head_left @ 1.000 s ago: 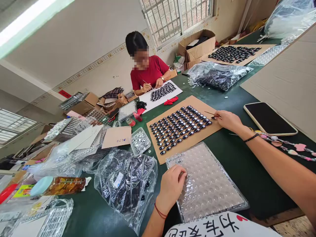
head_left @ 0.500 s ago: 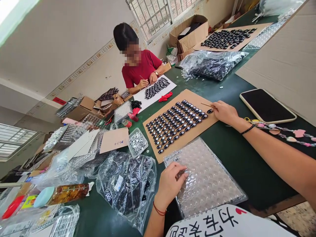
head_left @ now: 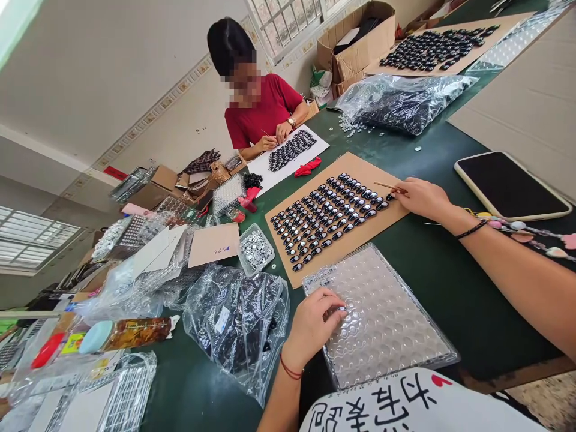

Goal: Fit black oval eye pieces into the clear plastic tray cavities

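A dark green counter (head_left: 180, 384) fills much of the view, its surface crowded at the left and more open toward the middle. On it lies a brown cardboard sheet (head_left: 348, 163) bearing slanting rows of small black pieces (head_left: 324, 216) with pale tops. The right hand (head_left: 423, 197) is at the sheet's right corner, its fingers closed around a thin brown stick (head_left: 387, 186), beside the end of a row. The left hand (head_left: 317, 321) is at the left edge of a clear plastic tray (head_left: 387, 312) with round hollows, thumb and fingers bent close together; whether they pinch something tiny cannot be told.

Left of the sheet stands a small tub of pale discs (head_left: 256, 249), and nearer, a clear bag (head_left: 238, 324) with dark contents. A bottle (head_left: 135, 333) of brown contents lies on its side among papers and plastic. At the right are a phone (head_left: 513, 186) and a beaded strap (head_left: 522, 231).

Across the counter, a person in a red shirt (head_left: 270, 108) bends over a white sheet (head_left: 256, 180) with more black pieces. Behind, a pale wall (head_left: 135, 102) carries a patterned border, below a barred window (head_left: 292, 27); an open carton (head_left: 355, 48) stands near it.
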Action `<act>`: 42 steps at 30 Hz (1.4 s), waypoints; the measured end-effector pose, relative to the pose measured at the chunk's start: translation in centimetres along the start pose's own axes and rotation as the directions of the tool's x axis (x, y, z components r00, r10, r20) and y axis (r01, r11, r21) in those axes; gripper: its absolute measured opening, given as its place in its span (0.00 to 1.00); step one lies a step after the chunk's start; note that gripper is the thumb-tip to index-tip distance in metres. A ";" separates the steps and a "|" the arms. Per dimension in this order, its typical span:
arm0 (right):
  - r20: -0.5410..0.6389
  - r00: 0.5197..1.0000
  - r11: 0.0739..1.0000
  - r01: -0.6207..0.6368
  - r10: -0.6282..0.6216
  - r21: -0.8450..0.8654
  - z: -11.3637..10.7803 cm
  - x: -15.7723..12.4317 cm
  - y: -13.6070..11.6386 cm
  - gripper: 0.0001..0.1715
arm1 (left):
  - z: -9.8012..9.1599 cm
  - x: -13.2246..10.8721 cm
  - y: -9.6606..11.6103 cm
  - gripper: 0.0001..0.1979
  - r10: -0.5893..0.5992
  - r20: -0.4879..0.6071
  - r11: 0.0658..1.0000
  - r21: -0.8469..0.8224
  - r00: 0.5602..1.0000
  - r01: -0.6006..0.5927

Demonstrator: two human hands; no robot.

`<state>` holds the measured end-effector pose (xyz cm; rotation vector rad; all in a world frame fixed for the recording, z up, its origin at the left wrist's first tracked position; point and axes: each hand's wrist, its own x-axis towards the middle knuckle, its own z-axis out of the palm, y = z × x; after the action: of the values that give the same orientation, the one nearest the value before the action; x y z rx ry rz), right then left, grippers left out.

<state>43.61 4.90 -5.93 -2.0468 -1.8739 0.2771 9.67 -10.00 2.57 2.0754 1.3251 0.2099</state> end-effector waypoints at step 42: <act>-0.047 0.999 1.000 -0.014 0.013 -0.021 1.1 0.2 0.5 0.14 | 0.6 -1.3 -0.2 0.29 0.029 -0.164 0.743 0.663 0.986 0.088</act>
<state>43.70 5.20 -7.08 -2.0622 -1.8441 0.2117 9.14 -11.32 2.25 2.6725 1.7137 -0.1492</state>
